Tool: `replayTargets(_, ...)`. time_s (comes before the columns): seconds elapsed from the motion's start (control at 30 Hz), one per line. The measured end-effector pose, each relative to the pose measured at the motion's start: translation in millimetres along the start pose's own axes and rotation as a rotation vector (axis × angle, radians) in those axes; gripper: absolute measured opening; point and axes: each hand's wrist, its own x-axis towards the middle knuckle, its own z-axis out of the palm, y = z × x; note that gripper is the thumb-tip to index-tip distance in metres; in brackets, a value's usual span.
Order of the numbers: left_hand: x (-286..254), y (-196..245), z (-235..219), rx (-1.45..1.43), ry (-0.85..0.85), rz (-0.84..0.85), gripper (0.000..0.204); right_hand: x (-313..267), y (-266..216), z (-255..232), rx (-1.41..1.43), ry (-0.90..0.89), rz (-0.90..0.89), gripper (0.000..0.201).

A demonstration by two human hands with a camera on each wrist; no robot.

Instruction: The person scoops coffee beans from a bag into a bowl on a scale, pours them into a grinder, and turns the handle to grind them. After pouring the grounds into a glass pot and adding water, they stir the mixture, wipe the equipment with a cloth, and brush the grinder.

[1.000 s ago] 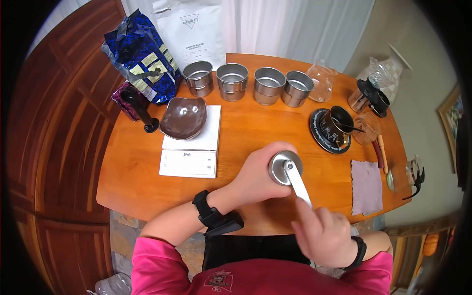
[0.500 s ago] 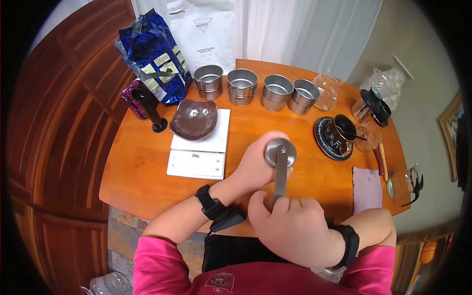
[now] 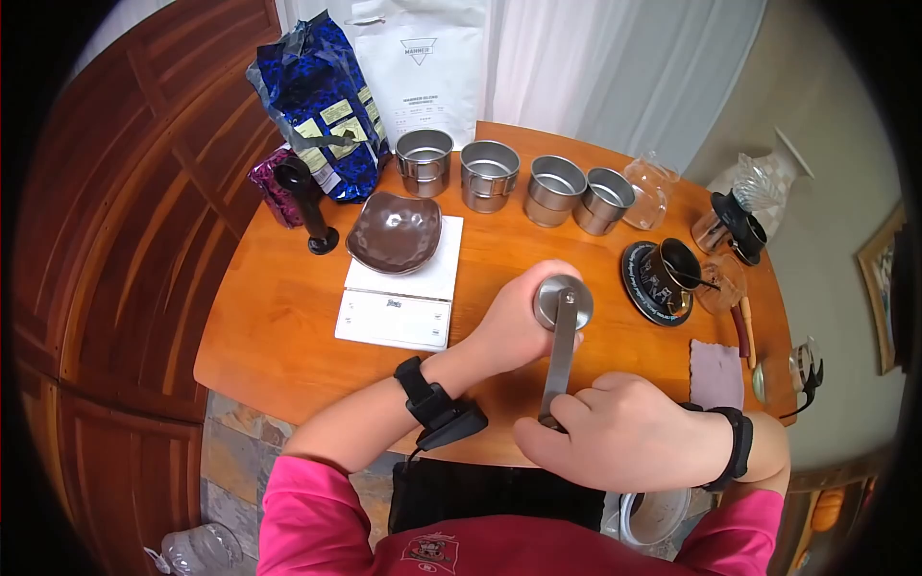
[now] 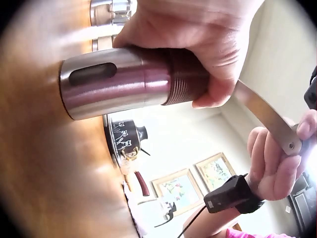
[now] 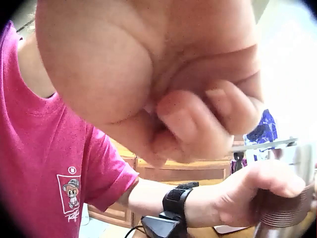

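A cylindrical steel hand grinder [image 4: 119,84] with a dark ribbed band stands on the wooden table, its round lid [image 3: 564,301] facing up. The left hand [image 3: 514,322] wraps round its upper part; in the left wrist view the fingers lie over the band. From the lid a flat metal crank arm [image 3: 560,360] reaches toward the person. At its outer end the right hand [image 3: 634,432] curls round the crank's knob, which the fingers mostly hide. The right wrist view shows the curled fingers [image 5: 185,119] close up.
Left of the hands, a brown dish [image 3: 395,233] sits on a white scale [image 3: 394,317]. Several steel cups [image 3: 490,178] line the back before two bags. At the right are a black cup [image 3: 675,264] on a saucer, a cloth [image 3: 716,374] and a glass dripper.
The crank has swung from pointing right of the grinder to pointing toward the person and slightly left, the right hand moving with it. The left hand keeps its grip; the head view has shifted.
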Motion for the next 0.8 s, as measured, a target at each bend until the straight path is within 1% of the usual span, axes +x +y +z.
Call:
replayTargets(0.13,-5.8,2.0,12.4,-0.019,-0.01,-0.014,0.048,26.1,-3.1,5.7,-0.006,-0.017,-0.016,0.013)
replayTargets(0.2,-9.5,1.8,17.7,-0.13,-0.118,0.025,0.048,45.2,0.6,10.4,0.03,0.038,-0.058,0.013)
replayTargets(0.23,-11.2,4.1,17.4,-0.127,-0.116,0.027,0.048,51.2,3.3,8.3,0.029,0.04,-0.06,0.013)
replayTargets(0.3,-15.7,10.5,16.7,-0.28,-0.025,-0.205,0.046,61.9,10.4,3.7,0.129,-0.038,-0.066,0.013)
replayTargets(0.33,-21.5,-4.5,16.6,-0.382,-0.031,-0.259,0.043,67.8,16.7,4.7,0.06,-0.108,-0.06,0.015)
replayTargets(0.37,-23.4,-21.1,19.0,-0.385,-0.031,-0.262,0.043,75.4,24.2,6.9,0.063,-0.111,-0.059,0.015)
replayTargets(0.43,-20.7,-49.0,28.4,-0.173,-0.076,0.072,0.033,90.1,41.7,10.2,0.04,-0.07,0.075,0.019)
replayTargets(0.47,-20.3,-57.8,30.2,-0.063,-0.098,0.24,0.029,94.4,51.5,9.0,0.039,-0.069,0.077,0.019)
replayTargets(0.5,-13.7,12.9,13.1,0.285,-0.299,-0.223,0.049,98.3,60.8,7.5,-0.037,-0.1,0.089,0.02)
replayTargets(0.53,-12.5,8.2,15.5,0.159,-0.19,-0.09,0.041,101.6,67.7,5.6,-0.113,-0.131,0.099,0.022)
replayTargets(0.57,-11.1,3.3,17.5,0.034,-0.079,0.042,0.034,104.1,72.2,1.8,-0.114,-0.129,0.097,0.022)
replayTargets(0.6,-9.9,3.8,15.2,0.034,-0.076,0.042,0.034,105.4,75.6,-3.3,-0.071,-0.185,0.148,0.02)
replayTargets(0.63,-6.9,4.9,12.6,-0.01,-0.126,0.023,0.041,105.9,79.1,-6.7,-0.028,-0.244,0.197,0.02)
replayTargets(0.67,-5.0,5.5,11.4,-0.055,-0.174,0.007,0.049,104.9,84.5,-3.3,0.027,-0.231,0.25,0.02)
replayTargets(0.7,-4.9,4.3,12.2,-0.057,-0.168,0.008,0.049,103.2,89.4,-2.3,0.026,-0.235,0.245,0.02)
replayTargets(0.77,-4.9,1.0,14.2,-0.047,-0.123,0.041,0.047,97.1,100.4,-0.9,0.121,-0.193,0.328,0.022)
replayTargets(0.8,-5.9,3.2,14.4,-0.045,-0.124,0.04,0.047,91.1,108.9,2.9,0.125,-0.156,0.346,0.023)
